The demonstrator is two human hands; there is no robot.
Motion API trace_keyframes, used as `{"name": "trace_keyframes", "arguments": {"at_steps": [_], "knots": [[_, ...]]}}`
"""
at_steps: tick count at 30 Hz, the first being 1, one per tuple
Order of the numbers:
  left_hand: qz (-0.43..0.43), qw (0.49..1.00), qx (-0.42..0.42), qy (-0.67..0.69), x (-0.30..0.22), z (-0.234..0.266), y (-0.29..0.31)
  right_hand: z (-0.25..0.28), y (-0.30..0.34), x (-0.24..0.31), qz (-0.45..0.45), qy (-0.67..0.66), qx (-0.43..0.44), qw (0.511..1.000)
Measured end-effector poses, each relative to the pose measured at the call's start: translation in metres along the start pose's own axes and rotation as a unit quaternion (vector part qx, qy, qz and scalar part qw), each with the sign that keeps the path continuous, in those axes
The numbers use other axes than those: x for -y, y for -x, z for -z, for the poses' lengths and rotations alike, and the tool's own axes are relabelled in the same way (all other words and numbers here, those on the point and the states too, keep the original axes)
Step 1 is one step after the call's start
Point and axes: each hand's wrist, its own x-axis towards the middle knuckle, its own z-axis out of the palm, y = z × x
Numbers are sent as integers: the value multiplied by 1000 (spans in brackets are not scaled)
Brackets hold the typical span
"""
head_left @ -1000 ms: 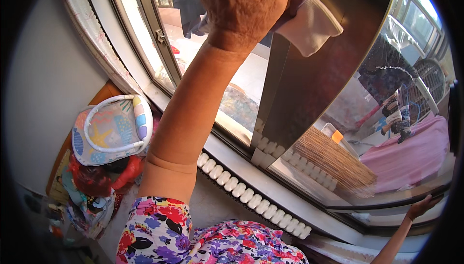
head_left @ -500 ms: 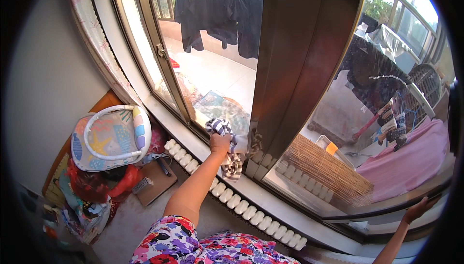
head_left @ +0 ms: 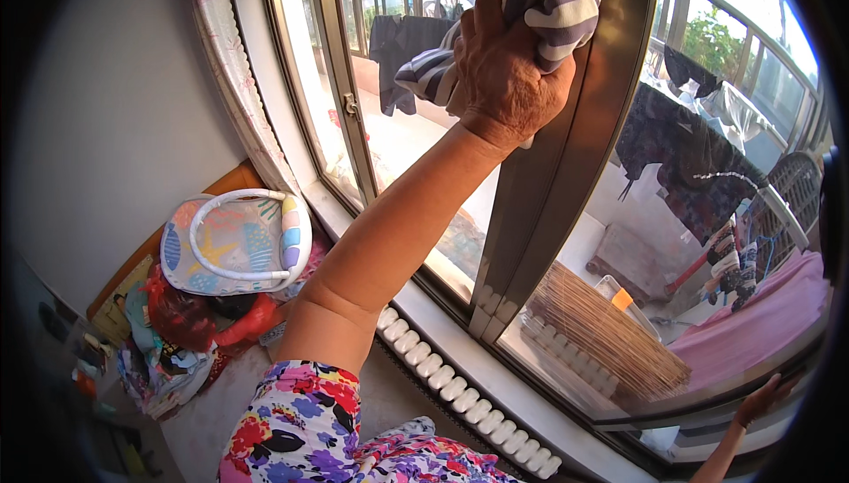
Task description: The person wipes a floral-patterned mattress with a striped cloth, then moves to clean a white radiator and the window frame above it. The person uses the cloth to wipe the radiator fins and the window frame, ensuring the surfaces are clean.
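Observation:
My left hand (head_left: 517, 85) is closed around a bunched striped cloth (head_left: 566, 10) in dark grey and white. It is raised high, in front of the brown metal window frame (head_left: 566, 173), at the upright between two panes. Some of the cloth hangs out to the left of my fist, over the left opening. Whether the cloth touches the frame I cannot tell. Far to the lower right, my right hand (head_left: 759, 401) is by the lower window rail with its fingers stretched out, holding nothing visible.
A white ribbed radiator (head_left: 455, 390) runs below the sill. At left, a padded baby seat with a white hoop (head_left: 234, 240) rests on a pile of clothes and bags (head_left: 177, 350). A pink curtain (head_left: 239, 76) hangs beside the window. Beyond the glass are dark laundry (head_left: 685, 156) and a bamboo blind (head_left: 610, 333).
My left hand has lifted the striped cloth from the sill up to the upper part of the window upright. My right hand stays by the lower rail. The view has shifted a little.

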Motion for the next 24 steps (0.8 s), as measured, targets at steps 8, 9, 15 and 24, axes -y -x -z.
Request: {"name": "trace_keyframes", "arguments": {"at_steps": [8,9,15,24], "knots": [[90,995,23,-38,64,-13,18,11,-7,14,20,16,13,1000],[119,989,50,-76,79,-12,25,15,-8,16,44,22,15,999],[191,974,-8,-124,221,7,135,23,-1,2,19,67,67,995],[671,640,312,-206,314,87,309,3,-52,193,118,176,-72,975]]}}
